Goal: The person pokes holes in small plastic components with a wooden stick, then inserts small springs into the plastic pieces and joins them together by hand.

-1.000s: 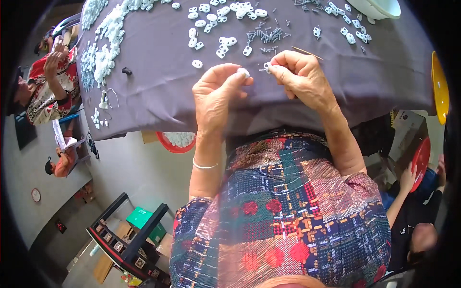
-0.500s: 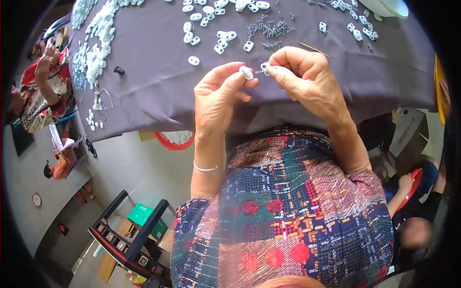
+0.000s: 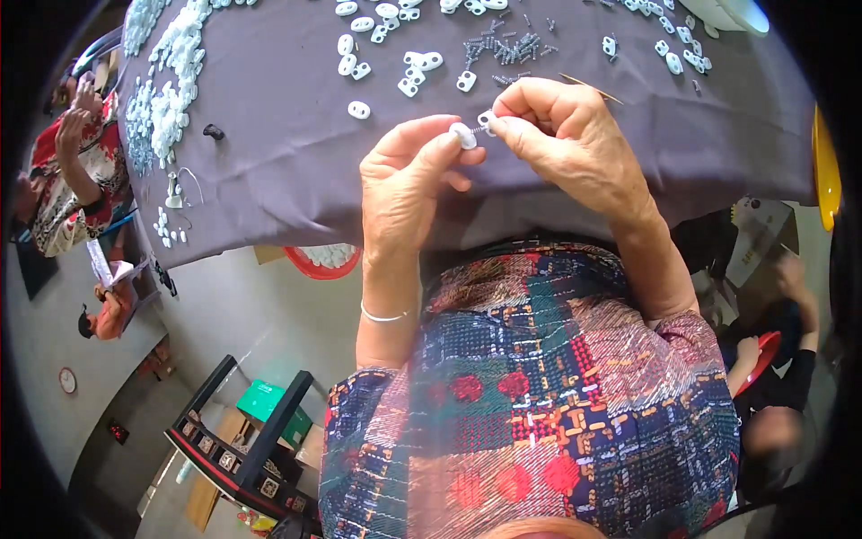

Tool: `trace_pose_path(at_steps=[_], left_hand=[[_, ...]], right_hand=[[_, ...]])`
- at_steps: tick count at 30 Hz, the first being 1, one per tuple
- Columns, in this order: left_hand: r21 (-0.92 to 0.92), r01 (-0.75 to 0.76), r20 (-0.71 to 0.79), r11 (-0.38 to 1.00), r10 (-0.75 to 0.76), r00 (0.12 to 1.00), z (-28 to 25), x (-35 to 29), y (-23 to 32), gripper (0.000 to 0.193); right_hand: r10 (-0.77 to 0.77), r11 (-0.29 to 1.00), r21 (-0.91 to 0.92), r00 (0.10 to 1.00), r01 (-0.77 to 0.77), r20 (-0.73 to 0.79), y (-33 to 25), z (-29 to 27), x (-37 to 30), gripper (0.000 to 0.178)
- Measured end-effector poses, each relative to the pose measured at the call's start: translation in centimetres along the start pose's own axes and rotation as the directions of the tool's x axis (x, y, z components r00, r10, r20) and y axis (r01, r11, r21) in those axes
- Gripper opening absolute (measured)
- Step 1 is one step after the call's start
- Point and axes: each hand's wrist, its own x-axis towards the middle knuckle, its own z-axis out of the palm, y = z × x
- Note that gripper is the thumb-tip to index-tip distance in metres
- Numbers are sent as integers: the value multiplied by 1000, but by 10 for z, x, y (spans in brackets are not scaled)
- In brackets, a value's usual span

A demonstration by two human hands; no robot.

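Note:
My left hand (image 3: 402, 180) is closed, pinching a white oval plastic cap (image 3: 463, 136) between thumb and forefinger. My right hand (image 3: 575, 148) is closed on a small white plastic piece with a hole (image 3: 486, 120). Between the two pieces runs a thin coil spring (image 3: 478, 131), whose left end meets the cap; whether it sits inside is too small to tell. Both hands hover over the near edge of the dark cloth-covered table (image 3: 296, 171). Beyond them lie loose white oval caps (image 3: 359, 110), two-hole pieces (image 3: 466, 82) and a heap of springs (image 3: 516, 48).
Piles of white pieces (image 3: 171, 112) line the table's left side, near a small black object (image 3: 213, 132). A thin brass-coloured stick (image 3: 590, 88) and a white bowl (image 3: 734, 13) are at the right. A red basin (image 3: 292, 262) stands below the table. Other people sit at both sides.
My right hand has moved slightly left, bringing the spring up against the cap in my left hand. At the right, another person's arm has lifted.

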Motion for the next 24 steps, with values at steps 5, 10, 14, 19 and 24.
trace_pose_path(at_steps=[5,10,14,19,24], left_hand=[[-2,0,1,1000,0,1000,0,0,-1,19],[-17,12,3,1000,-12,1000,-1,-1,-1,18],[-24,13,5,1000,-13,1000,-1,-1,-1,18],[-19,18,0,1000,-18,1000,0,0,0,17],[18,-6,-14,1000,6,1000,1,-1,0,15]], right_hand=[[-15,999,-35,1000,16,11,2,0,1,9],[4,999,-42,1000,-3,30,3,1,1,9],[10,999,-46,999,-8,45,3,0,3,9],[-6,997,-76,999,10,51,3,0,5,9],[-13,994,-103,997,21,78,1,-1,5,9]])
